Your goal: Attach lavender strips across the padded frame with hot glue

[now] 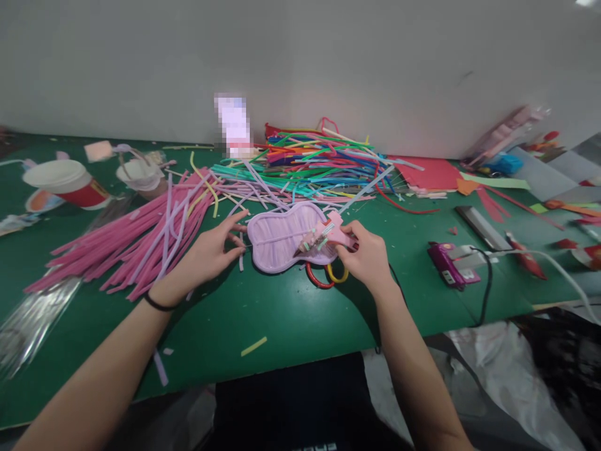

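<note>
A lilac piece with two rounded lobes (pixel 275 241), its rim and middle line edged in fuzzy strips, lies on the green table. My right hand (pixel 369 254) is closed around what looks like a pink hot glue gun (pixel 335 230), whose tip points left over the right part of the piece. Beside the left edge of the piece is my left hand (pixel 213 250), thumb and fingers apart, with nothing plainly held. Scissors with red and yellow handles (pixel 320 282) show partly from under the piece.
Pink pipe cleaners (pixel 126 241) lie at left, and a multicoloured heap (pixel 314 163) sits behind. Paper cups (pixel 66 178) stand at back left, near a lit, blurred phone (pixel 233 125). At right are a purple box (pixel 448 266), cables and red sheets (pixel 429 173).
</note>
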{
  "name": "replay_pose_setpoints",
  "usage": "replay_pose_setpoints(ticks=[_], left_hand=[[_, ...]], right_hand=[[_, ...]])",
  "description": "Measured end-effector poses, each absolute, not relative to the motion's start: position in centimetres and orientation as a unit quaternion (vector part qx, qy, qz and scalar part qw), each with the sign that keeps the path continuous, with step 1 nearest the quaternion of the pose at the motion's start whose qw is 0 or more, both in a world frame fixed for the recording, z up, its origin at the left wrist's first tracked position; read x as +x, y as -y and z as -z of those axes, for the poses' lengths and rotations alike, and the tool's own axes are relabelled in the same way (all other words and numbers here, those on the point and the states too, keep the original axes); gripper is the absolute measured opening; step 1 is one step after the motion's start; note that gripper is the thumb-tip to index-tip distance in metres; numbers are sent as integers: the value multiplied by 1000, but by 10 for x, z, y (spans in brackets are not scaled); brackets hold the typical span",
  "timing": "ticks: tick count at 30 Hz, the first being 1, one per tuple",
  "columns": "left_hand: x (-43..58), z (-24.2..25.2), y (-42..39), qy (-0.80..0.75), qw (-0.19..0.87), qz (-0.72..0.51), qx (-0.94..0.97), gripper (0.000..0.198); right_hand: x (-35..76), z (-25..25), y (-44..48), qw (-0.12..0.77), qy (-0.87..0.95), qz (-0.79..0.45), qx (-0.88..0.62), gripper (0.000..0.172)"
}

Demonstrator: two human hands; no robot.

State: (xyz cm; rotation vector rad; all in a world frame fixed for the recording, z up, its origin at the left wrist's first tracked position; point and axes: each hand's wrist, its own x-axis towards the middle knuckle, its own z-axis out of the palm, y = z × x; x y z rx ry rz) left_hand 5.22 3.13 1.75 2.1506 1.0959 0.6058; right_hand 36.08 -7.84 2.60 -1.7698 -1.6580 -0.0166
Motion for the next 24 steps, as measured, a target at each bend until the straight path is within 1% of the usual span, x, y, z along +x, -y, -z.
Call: replay_pose_setpoints(ticks=[24], left_hand=[[53, -18, -31, -425, 335, -233, 808, 76]], right_hand=[[373, -28, 80, 345, 630, -3, -696, 17]])
